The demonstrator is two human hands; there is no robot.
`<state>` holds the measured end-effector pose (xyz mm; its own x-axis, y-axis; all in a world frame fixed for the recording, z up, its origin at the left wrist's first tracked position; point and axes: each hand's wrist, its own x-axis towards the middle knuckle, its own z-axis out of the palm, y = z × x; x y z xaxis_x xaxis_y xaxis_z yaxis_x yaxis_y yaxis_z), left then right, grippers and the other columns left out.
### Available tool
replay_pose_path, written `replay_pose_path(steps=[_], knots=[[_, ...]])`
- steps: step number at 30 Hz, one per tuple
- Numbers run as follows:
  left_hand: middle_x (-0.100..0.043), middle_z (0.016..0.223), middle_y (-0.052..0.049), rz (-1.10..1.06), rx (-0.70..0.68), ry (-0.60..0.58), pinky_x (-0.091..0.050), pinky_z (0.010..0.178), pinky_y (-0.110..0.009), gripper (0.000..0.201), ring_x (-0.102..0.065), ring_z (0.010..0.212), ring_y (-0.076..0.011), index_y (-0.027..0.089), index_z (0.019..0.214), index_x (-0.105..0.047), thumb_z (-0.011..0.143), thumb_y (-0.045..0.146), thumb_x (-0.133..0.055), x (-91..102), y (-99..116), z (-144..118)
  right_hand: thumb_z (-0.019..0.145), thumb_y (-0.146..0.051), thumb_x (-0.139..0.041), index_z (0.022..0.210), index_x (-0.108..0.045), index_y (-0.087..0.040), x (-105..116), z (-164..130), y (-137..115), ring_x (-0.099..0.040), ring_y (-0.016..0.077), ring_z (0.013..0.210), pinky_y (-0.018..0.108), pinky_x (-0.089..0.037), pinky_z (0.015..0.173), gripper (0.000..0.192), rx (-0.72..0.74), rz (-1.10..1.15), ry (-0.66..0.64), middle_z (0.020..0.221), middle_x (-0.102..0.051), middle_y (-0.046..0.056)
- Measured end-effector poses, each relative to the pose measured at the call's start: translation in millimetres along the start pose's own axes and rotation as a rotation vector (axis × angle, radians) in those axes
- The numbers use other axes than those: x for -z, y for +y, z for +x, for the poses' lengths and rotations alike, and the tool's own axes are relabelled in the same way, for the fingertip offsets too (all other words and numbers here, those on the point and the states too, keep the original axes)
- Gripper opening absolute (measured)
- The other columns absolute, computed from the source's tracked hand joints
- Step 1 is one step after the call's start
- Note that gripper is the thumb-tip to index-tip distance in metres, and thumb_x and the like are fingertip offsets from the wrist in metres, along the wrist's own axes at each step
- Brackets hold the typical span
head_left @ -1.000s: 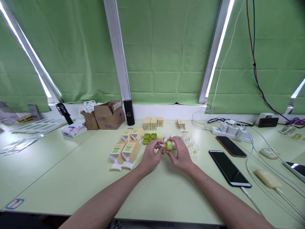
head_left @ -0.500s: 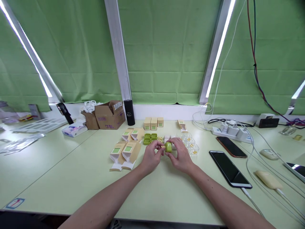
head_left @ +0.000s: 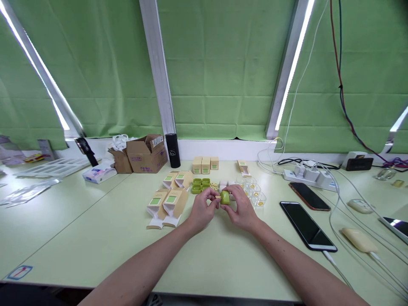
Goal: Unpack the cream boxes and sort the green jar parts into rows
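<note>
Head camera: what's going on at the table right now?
A person holds a small green case between both hands above the pale green table. The right hand grips it, while the left hand pinches a small yellow piece at its side. Just behind lie more green cases, open kraft boxes, closed boxes and clear cups. Two phones lie to the right.

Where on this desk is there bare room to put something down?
Free: the near strip of the table in front of the open cartons, and the patch left of them toward the tissue pack. Crowded: around both hands, and the right side with phones and cables.
</note>
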<state>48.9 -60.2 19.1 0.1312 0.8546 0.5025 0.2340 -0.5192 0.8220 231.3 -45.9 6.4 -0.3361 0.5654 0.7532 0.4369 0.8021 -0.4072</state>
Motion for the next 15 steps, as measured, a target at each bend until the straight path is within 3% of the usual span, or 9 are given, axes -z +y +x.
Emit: replay_pose_path(steps=[10, 15], knots=[[-0.063, 0.069, 0.002, -0.017, 0.014, -0.024, -0.050, 0.069, -0.029, 0.008, -0.062, 0.063, -0.0143, 0.019, 0.084, -0.060, 0.089, 0.024, -0.064, 0.5, -2.0, 0.2, 0.085, -0.023, -0.067, 0.124, -0.055, -0.024, 0.8, -0.7, 0.6, -0.059, 0.0321, 0.109, 0.052, -0.055, 0.091, 0.041, 0.009, 0.003, -0.019, 0.115, -0.064, 0.011], [-0.065, 0.074, 0.001, -0.037, 0.022, 0.007, -0.052, 0.068, -0.029, 0.011, -0.066, 0.065, -0.0152, 0.019, 0.092, -0.060, 0.091, 0.029, -0.065, -0.6, 1.0, 0.3, 0.086, -0.021, -0.063, 0.129, -0.054, -0.025, -0.6, 1.3, -7.0, -0.064, 0.0282, 0.104, 0.046, -0.060, 0.085, 0.044, -0.084, 0.135, 0.016, 0.120, -0.063, 0.011]])
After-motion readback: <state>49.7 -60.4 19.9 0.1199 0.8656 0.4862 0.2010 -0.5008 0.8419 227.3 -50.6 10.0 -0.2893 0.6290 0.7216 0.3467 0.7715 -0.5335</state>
